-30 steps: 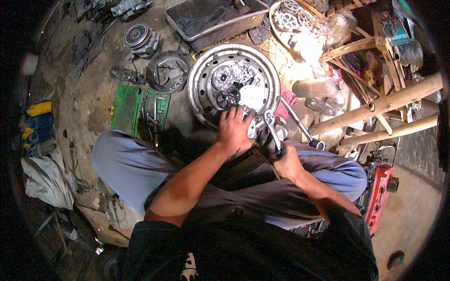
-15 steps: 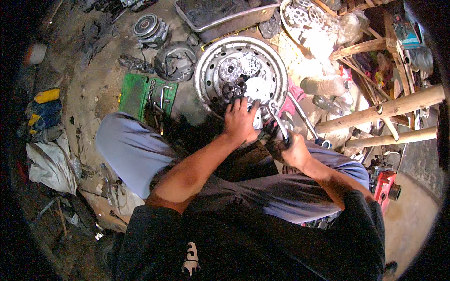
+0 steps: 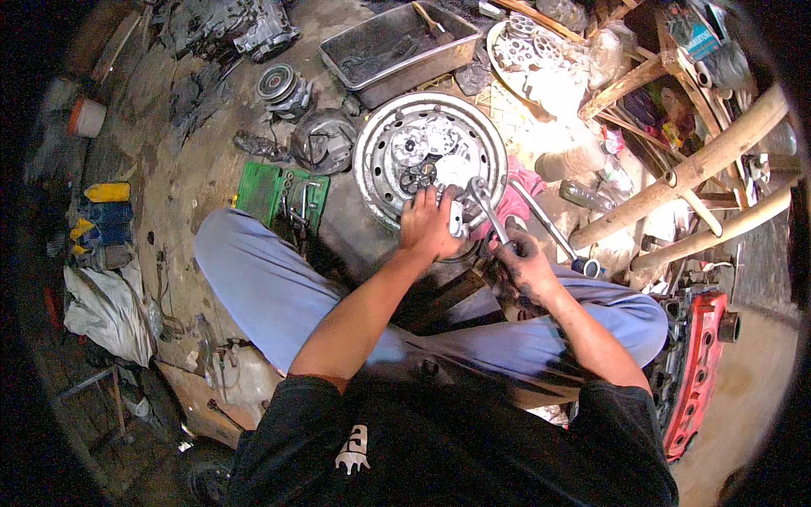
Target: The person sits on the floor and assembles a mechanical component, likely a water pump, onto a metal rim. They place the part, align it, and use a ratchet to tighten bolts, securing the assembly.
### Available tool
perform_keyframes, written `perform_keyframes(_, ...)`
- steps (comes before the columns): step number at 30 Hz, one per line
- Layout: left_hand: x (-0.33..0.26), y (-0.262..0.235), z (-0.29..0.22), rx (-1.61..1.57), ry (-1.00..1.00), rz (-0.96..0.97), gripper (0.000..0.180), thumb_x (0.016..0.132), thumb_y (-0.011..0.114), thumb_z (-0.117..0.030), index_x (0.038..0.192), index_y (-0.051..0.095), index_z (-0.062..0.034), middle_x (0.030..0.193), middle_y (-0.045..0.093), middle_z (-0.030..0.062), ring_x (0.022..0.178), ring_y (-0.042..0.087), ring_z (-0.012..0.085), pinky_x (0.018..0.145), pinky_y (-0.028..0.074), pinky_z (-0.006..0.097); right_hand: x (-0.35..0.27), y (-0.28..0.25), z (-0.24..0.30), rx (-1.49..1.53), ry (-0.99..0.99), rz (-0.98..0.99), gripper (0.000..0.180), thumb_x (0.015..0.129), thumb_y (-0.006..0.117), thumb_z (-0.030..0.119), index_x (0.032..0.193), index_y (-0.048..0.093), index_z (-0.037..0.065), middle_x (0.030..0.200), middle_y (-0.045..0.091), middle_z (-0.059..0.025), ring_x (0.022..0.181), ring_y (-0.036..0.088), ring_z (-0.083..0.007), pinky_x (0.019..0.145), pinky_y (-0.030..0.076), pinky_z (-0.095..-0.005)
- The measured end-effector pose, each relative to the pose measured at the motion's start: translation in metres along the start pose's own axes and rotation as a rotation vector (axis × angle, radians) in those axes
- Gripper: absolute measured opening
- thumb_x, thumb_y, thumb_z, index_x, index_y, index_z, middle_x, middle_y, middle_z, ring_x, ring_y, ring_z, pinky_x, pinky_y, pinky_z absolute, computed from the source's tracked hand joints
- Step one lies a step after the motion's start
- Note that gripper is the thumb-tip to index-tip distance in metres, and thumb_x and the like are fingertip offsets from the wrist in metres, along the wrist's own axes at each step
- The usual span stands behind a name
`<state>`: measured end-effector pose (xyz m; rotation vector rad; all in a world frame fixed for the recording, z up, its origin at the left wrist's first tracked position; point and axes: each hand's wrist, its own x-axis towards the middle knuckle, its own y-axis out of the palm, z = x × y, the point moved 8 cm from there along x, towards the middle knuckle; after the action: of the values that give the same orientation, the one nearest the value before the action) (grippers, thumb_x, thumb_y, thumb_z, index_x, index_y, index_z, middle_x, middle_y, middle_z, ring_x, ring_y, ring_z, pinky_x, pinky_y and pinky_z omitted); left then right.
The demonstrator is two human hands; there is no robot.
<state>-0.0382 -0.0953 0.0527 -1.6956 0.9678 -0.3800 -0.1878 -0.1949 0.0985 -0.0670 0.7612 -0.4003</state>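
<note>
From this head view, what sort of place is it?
Likely an informal repair workshop with a dirt floor. The left hand rests on parts in a steel wheel rim, the right hand holds a wrench, and a green socket set lies open nearby.

Steel wheel rim (image 3: 372, 160) silver-grey, dull. Socket tray (image 3: 258, 190) bright green. Rag (image 3: 517, 198) pink. Engine cover (image 3: 697, 372) red. Trousers (image 3: 253, 279) pale blue. Shirt (image 3: 439, 456) black, white print.
</note>
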Motion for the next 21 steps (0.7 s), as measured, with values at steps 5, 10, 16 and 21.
perform_keyframes(5,0.000,0.005,0.002,0.045,-0.007,-0.016,0.104,0.064,0.082,-0.050,0.149,0.033,-0.0135,0.132,0.049,0.0168,0.123,0.048,0.0317,0.104,0.039,0.047,-0.010,-0.031,0.031,0.009,-0.140,-0.067,0.039,0.098,0.059,0.035,0.108,0.062,-0.003,0.077,0.062,-0.0110,0.069,0.061,-0.0196,0.065,0.051,-0.0345)
perform_keyframes(10,-0.006,-0.005,0.007,0.008,0.059,-0.038,0.105,0.065,0.081,-0.051,0.150,0.032,-0.0149,0.132,0.050,0.0177,0.125,0.049,0.0335,0.106,0.038,0.048,0.034,-0.072,0.003,-0.140,-0.282,-0.435,0.054,0.095,0.061,0.038,0.123,0.060,-0.008,0.094,0.070,-0.0239,0.090,0.068,-0.0325,0.086,0.051,-0.0414)
perform_keyframes(16,-0.006,-0.013,0.029,-0.062,0.184,0.021,0.121,0.061,0.083,-0.053,0.156,0.018,-0.0189,0.144,0.045,0.0191,0.137,0.039,0.0343,0.112,0.028,0.056,0.082,-0.103,-0.074,-0.554,-0.292,-0.552,0.054,0.094,0.058,0.042,0.113,0.066,-0.008,0.108,0.066,-0.0323,0.107,0.063,-0.0435,0.095,0.048,-0.0461)
perform_keyframes(21,-0.009,-0.018,0.035,-0.079,0.080,-0.006,0.121,0.060,0.086,-0.047,0.156,0.018,-0.0180,0.150,0.036,0.0182,0.142,0.031,0.0360,0.113,0.025,0.063,0.102,-0.109,-0.118,-0.617,-0.019,-0.453,0.052,0.096,0.052,0.041,0.116,0.065,-0.006,0.113,0.065,-0.0298,0.112,0.061,-0.0432,0.099,0.046,-0.0467)
